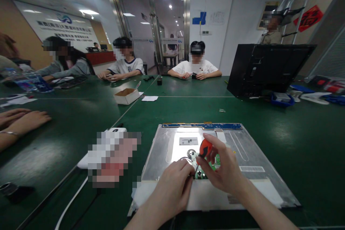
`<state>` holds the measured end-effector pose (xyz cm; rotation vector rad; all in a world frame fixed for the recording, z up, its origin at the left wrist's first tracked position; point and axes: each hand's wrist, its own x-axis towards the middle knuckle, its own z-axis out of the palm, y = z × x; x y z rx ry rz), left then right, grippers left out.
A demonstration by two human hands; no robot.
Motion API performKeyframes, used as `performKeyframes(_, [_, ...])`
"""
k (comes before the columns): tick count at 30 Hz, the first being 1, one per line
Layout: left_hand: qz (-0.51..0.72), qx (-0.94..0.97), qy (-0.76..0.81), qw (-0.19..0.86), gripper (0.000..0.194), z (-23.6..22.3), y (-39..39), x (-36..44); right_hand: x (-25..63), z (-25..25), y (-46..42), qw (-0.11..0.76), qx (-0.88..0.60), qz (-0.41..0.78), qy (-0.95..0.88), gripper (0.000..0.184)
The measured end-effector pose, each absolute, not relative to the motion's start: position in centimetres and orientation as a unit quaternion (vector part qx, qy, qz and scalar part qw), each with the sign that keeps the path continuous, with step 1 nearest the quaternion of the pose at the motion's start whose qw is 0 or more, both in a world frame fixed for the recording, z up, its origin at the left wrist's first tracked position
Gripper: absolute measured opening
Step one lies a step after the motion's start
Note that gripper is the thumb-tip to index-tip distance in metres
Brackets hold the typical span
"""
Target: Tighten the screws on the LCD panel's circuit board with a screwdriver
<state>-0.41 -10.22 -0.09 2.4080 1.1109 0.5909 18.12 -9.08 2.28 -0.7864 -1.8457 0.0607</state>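
Note:
A silver metal display panel (242,151) lies face down on the green table (309,143) in front of me. A small green circuit board (214,163) sits near its middle. My right hand (223,169) is closed around a screwdriver with a red-orange handle (205,148), its tip down at the board. My left hand (175,183) rests on the panel beside the board, fingers curled and pinched at the board's left edge; what they hold is hidden.
A blurred-out object (113,158) and a white cable (70,203) lie left of the panel. A black monitor shell (266,70) stands back right, a small cardboard box (126,96) mid-table. Several people sit around the far side; another person's hands (18,120) rest at left.

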Motion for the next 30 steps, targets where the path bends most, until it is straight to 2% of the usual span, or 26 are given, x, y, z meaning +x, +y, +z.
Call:
performKeyframes(7, [0.22,0.867,0.398,0.205,0.021,0.05,-10.29,-0.33,18.33,2.52,-9.38,0.521,-0.331,0.026,-0.786,0.058])
performKeyframes(20, [0.215,0.867,0.4,0.207,0.017,-0.05,-10.19,-0.32,18.16,2.26,-8.95,0.534,-0.325,0.014,-0.78,0.046])
performKeyframes(30, [0.218,0.868,0.397,0.204,0.02,0.11,-10.33,-0.35,18.3,2.44,-9.39,0.515,-0.339,0.022,-0.787,0.057])
